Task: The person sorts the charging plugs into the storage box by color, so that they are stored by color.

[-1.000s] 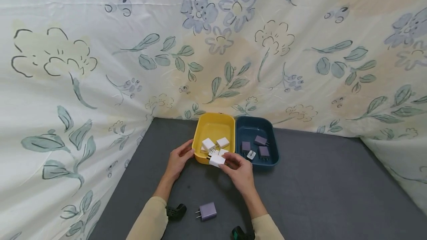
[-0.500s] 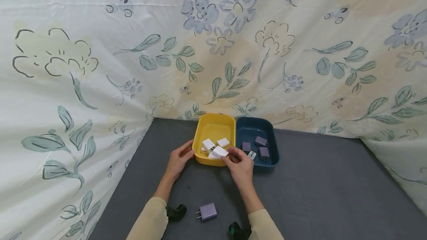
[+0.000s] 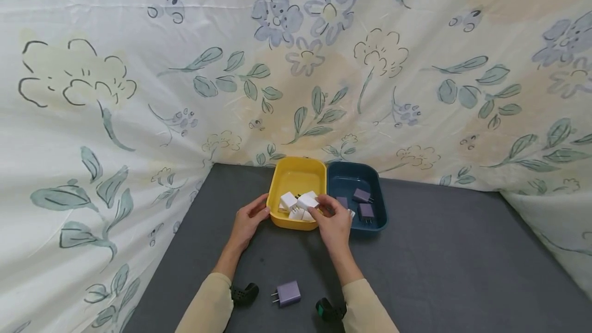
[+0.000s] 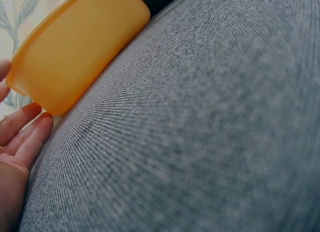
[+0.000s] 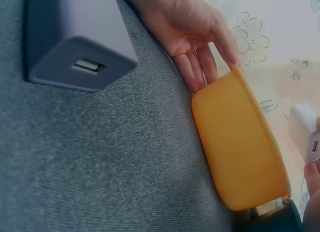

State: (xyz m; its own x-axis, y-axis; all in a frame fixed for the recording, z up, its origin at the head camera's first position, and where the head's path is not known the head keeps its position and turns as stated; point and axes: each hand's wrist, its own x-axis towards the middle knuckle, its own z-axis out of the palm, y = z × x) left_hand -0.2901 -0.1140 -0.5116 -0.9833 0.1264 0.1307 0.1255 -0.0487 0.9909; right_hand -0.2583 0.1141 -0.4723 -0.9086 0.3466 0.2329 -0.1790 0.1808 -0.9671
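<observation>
My right hand [image 3: 336, 223] pinches a white USB wall charger [image 3: 307, 201] above the near part of the yellow bin [image 3: 300, 166]. In the right wrist view, the USB port of this charger [image 5: 302, 123] shows beside my fingertips. My left hand [image 3: 246, 222] touches the bin's left side with fairly straight fingers, as the left wrist view also shows with the fingers [image 4: 36, 137] against the outer wall. Below the held charger, several white chargers [image 3: 289, 201] lie in the yellow bin. A purple charger [image 3: 289, 293] lies on the grey cloth between my forearms, prongs to the left.
Against the yellow bin's right side stands a dark blue bin [image 3: 353, 168]. It holds several purple chargers [image 3: 366, 211] and a small white piece, partly hidden by my right hand. A floral curtain [image 3: 370, 91] hangs behind and to the left of the grey cloth [image 3: 444, 261].
My right hand has carried the white charger from the yellow bin's near edge farther in over the other chargers. My left hand has stayed at the bin's side.
</observation>
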